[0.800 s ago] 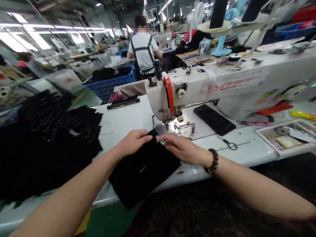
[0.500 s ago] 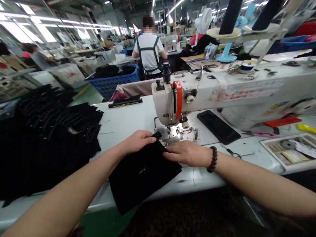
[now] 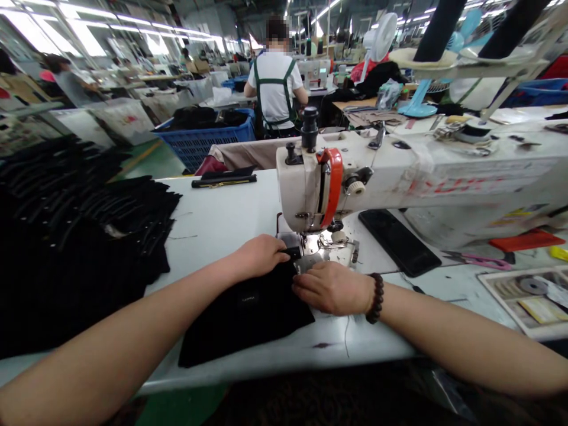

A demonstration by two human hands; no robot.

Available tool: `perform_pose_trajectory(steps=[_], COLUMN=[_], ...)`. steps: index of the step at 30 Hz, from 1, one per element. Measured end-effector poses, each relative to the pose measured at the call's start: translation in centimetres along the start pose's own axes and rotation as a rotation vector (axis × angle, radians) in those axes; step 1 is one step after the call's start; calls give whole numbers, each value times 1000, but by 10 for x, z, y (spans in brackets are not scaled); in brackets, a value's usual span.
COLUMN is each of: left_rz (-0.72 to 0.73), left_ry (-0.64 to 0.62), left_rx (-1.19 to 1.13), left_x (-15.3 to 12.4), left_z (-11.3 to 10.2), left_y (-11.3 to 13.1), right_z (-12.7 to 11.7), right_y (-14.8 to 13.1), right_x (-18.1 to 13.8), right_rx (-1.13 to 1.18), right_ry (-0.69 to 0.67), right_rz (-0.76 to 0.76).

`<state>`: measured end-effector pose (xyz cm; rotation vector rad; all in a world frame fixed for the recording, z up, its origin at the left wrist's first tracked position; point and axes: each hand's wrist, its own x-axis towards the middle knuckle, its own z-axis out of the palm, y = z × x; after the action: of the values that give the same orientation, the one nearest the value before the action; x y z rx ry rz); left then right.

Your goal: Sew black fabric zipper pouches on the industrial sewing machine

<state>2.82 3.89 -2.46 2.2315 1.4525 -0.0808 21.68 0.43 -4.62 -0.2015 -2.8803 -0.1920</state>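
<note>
A black fabric piece (image 3: 248, 328) with a small label lies on the table in front of the sewing machine (image 3: 298, 192). My left hand (image 3: 261, 255) pinches its upper edge, where a narrow black strip (image 3: 291, 253) reaches toward the needle area. On the right edge of the cloth, my right hand (image 3: 333, 289) is closed, thumb and fingers together at the border. A bead bracelet (image 3: 376, 297) circles that wrist. Whether the strip lies beneath the presser foot, I cannot tell.
A large pile of black pieces (image 3: 80, 266) covers the table's left. Behind lies a black zipper (image 3: 224, 178). Right of the needle are a phone (image 3: 399, 242), pink-handled scissors (image 3: 481, 259) and a tray (image 3: 497, 296). A person (image 3: 277, 89) sits beyond a blue basket (image 3: 208, 142).
The fabric has turned, its lower corner swinging left and up, and its strip sits nearer the needle. Both hands remain on it. The whole view has shifted slightly.
</note>
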Motion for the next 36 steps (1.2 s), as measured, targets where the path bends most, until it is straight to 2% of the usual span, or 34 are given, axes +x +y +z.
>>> perform_pose_trajectory(steps=[3,8,13,20,25,30,33,36], left_rz=[-39,-86,-122,-147,-142,-197,-227,-195], left_ry=[60,72,75,92,102,216,281,311], left_rx=[64,56,5,-42,-42,16,26,-9], left_x=[0,-1,1,1,-3,-10,2,27], left_z=[6,8,6,6,7,9,7,3], left_y=[2,-1,-1,-2,-4,-13,-20,-21], right_z=[7,11,10,9,2,5,11,13], right_y=[1,2,2,-4,-6,2,13,24], right_x=[2,3,4,4,8,17,22,18], right_rx=[25,91,125,119,128,102,47,-12], right_ry=[-34,-47,-73,-92,-152,-198,-202,-178], right_rz=[16,37,89,86,112,155,235,316])
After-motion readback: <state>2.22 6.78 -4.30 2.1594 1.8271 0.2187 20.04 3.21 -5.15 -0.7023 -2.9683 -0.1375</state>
